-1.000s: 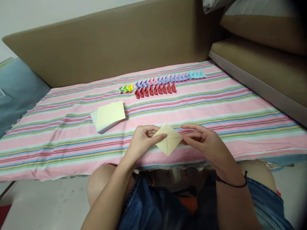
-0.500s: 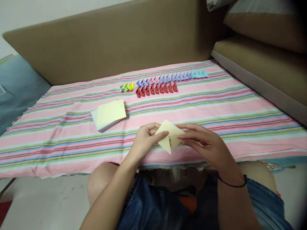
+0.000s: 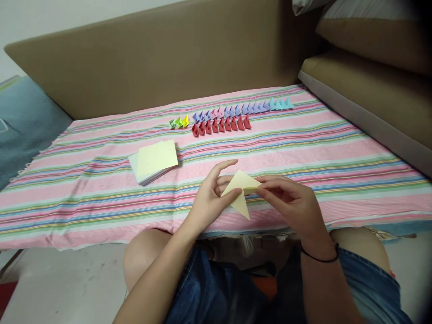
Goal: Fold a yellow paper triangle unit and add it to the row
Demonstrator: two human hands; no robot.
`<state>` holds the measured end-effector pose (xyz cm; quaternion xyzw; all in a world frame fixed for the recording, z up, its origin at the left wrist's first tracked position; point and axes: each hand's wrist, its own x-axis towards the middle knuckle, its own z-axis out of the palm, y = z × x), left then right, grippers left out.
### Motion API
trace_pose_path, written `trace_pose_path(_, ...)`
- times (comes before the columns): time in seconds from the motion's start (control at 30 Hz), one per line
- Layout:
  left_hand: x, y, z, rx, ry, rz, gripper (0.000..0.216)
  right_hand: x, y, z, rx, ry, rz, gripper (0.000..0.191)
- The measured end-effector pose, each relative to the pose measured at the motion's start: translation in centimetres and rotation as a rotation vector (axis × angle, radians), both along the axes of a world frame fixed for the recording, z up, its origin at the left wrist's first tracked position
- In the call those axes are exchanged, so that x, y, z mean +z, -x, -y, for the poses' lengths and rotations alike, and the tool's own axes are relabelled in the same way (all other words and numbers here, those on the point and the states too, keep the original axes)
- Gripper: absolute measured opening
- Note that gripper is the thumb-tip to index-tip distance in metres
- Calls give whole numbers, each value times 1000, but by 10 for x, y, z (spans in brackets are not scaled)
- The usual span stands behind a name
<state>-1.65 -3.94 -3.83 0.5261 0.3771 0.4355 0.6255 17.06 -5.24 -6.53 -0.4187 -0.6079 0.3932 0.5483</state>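
Observation:
A pale yellow sheet of folded paper (image 3: 240, 181) is held up between my hands, just above the striped cloth. My left hand (image 3: 216, 189) pinches its left side, thumb on top and fingers behind, with the index finger lifted away. At the right corner, my right hand (image 3: 286, 195) grips the paper between thumb and fingers, where a narrow flap is folded. A pointed flap hangs down from the middle toward me. Left of my hands lies a stack of square paper (image 3: 157, 159) with a pale yellow sheet on top.
Small folded paper boats stand in rows farther back: a red row (image 3: 221, 125), a purple, pink and blue row (image 3: 239, 109), and green and yellow ones (image 3: 178, 122). The striped cloth (image 3: 101, 189) covers the seat. Brown cushions (image 3: 364, 90) are piled at the right.
My right fingers have closed on the right corner, and the flap there is now folded up. The left index finger has lifted off. The paper has shifted slightly right.

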Motion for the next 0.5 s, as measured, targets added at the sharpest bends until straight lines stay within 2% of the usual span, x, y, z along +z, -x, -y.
trace_pose_path(0.1, -2, -1, 0, -3, -54, -41, 49, -4, 7, 0, -32, 135, -151, 4)
trace_pose_path(0.2, -4, -1, 0, 21, -43, -55, 44, -6, 12, 0, -84, 222, -217, 9)
trace_pose_path(0.33, -4, -1, 0, 29, 0, -31, 57, -5, 16, 0, -126, 264, -240, 11)
trace_pose_path(0.5, -1, -3, 1, 60, 105, -43, 61, 1, 21, 1, -175, 274, -215, 13)
